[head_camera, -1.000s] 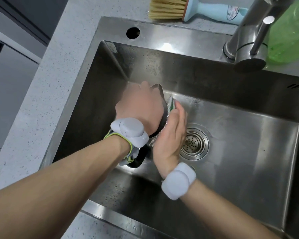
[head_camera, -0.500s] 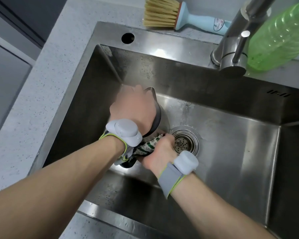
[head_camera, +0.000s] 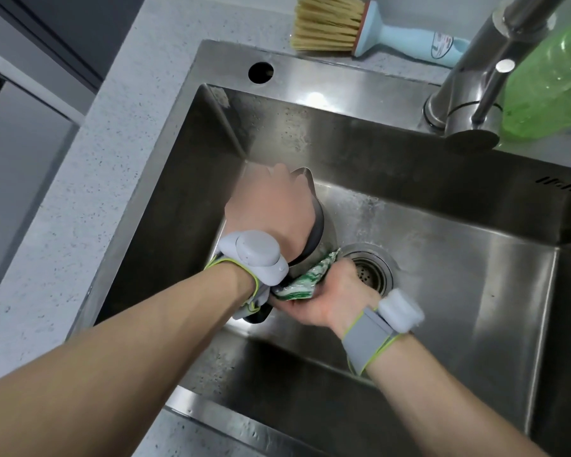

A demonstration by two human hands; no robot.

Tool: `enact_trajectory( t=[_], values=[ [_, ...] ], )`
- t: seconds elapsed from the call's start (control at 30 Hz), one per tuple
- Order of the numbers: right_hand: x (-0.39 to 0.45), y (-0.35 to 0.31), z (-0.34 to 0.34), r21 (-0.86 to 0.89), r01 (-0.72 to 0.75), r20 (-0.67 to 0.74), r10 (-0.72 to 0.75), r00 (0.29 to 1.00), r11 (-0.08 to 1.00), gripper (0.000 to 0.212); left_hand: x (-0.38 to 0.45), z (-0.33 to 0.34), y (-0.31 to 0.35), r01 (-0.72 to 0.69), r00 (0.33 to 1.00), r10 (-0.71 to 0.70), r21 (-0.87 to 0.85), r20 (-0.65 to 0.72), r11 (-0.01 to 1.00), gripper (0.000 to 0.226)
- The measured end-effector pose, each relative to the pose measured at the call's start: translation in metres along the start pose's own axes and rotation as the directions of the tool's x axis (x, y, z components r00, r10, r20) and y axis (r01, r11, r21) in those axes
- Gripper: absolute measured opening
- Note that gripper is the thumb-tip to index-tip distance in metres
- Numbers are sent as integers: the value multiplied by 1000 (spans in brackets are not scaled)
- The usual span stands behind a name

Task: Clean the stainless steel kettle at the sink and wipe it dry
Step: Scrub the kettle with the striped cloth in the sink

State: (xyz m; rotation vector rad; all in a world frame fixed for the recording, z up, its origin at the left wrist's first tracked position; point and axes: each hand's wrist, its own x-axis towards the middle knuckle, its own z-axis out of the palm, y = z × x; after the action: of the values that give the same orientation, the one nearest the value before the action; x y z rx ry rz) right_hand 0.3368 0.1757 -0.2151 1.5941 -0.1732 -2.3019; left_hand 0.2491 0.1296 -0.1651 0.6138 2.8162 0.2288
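Down in the sink (head_camera: 459, 291), left of the drain (head_camera: 370, 275), stands the kettle (head_camera: 317, 225), mostly hidden beneath the left hand (head_camera: 271, 209), which presses on its top, apparently steadying it against the scrubbing. Low against its near side, the right hand (head_camera: 327, 298) grasps a green-and-white scouring pad (head_camera: 305, 280), likely scrubbing the lower wall. Behind, on the bench (head_camera: 80, 192), lie a brush (head_camera: 360, 28) and a green bottle (head_camera: 548, 87) beside the faucet (head_camera: 475, 77). Washing seems underway; drying remains.

A home kitchen: steel sink (head_camera: 442, 291), faucet (head_camera: 485, 70), dish brush (head_camera: 370, 31) on speckled counter (head_camera: 89, 179).
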Motion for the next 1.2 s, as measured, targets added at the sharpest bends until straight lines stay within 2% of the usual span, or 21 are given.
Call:
enact_trajectory(
  t=[0.03, 0.2, 0.3, 0.33, 0.37, 0.43, 0.47, 0.57, 0.63, 0.7, 0.77, 0.8, 0.87, 0.9, 0.93, 0.97, 1.03, 1.07, 1.1, 1.13, 1.2],
  values=[
    [-1, 1, -3, -28, -9, 53, 10, 999, 1000, 58, 0, 0, 0, 1, 1000, -1, 3, 0, 1000, 37],
    [-5, -5, -16, -142, 75, -25, -79, 997, 987, 64, -1, -1, 0, -1, 1000, 1, 1, 3, 1000, 36],
    [-3, -24, -24, -328, 207, -96, -251, 963, 922, 66, 0, 0, -1, -4, 1000, 4, -19, 4, 1000, 31],
    [-3, -29, -25, -479, 273, -132, -376, 917, 835, 69, 0, 0, -1, -7, 1000, 7, -23, 3, 1000, 31],
    [-3, -30, -23, -659, 307, -150, -519, 841, 687, 75, 0, 0, -1, -7, 1000, 7, -23, 2, 1000, 31],
    [-3, -29, -14, -879, 324, -45, -737, 675, 351, 83, 1, 0, -1, -3, 1000, 3, -26, 4, 1000, 30],
    [-1, -27, -9, -903, 354, 27, -788, 614, 245, 81, 1, 0, -1, -2, 1000, 2, -28, 4, 1000, 30],
    [7, -22, 0, -797, 592, 188, -880, 436, 123, 62, 1, 0, -1, -12, 1000, 12, -27, -2, 1000, 31],
    [6, -16, 5, -654, 756, 338, -900, 277, -13, 49, 2, 1, -2, -12, 1000, 12, -27, 1, 1000, 33],
    [8, -14, 5, -544, 830, 450, -878, 164, -124, 39, 2, 1, -3, -5, 1000, 6, -23, 5, 1000, 34],
    [13, -23, -1, -556, 820, 458, -873, 168, -133, 36, 3, 2, -2, -3, 1000, 3, -18, 7, 1000, 33],
    [16, -30, -2, -587, 806, 417, -880, 227, -70, 38, 3, 2, -1, -2, 1000, 2, -16, 8, 1000, 33],
    [21, -42, -1, -647, 747, 255, -881, 398, 151, 41, 3, 1, -1, -4, 1000, 5, -10, 9, 1000, 32],
    [23, -44, -2, -663, 719, 206, -872, 444, 209, 41, 3, 2, -1, -8, 1000, 8, -9, 11, 1000, 32],
    [25, -43, -2, -668, 720, 213, -878, 429, 190, 39, 3, 2, -1, -9, 1000, 9, -10, 12, 1000, 31],
    [26, -38, -2, -653, 750, 267, -895, 357, 104, 37, 3, 2, -2, -9, 1000, 9, -12, 10, 1000, 31],
    [24, -20, -2, -552, 824, 428, -891, 150, -126, 35, 3, 3, -3, -11, 1000, 11, -17, 0, 1000, 33],
    [24, -14, -4, -507, 838, 481, -873, 82, -200, 37, 3, 3, -4, -11, 1000, 11, -20, -3, 1000, 34],
    [25, -13, -8, -488, 840, 504, -862, 49, -237, 38, 3, 3, -3, -11, 1000, 11, -22, -4, 1000, 35],
    [25, -17, -11, -518, 825, 490, -869, 71, -225, 37, 3, 3, -3, -11, 1000, 11, -23, -3, 1000, 34],
    [26, -27, -14, -676, 735, 338, -906, 254, -46, 34, 4, 2, -3, -7, 1000, 7, -24, 3, 1000, 32]
  ],
)
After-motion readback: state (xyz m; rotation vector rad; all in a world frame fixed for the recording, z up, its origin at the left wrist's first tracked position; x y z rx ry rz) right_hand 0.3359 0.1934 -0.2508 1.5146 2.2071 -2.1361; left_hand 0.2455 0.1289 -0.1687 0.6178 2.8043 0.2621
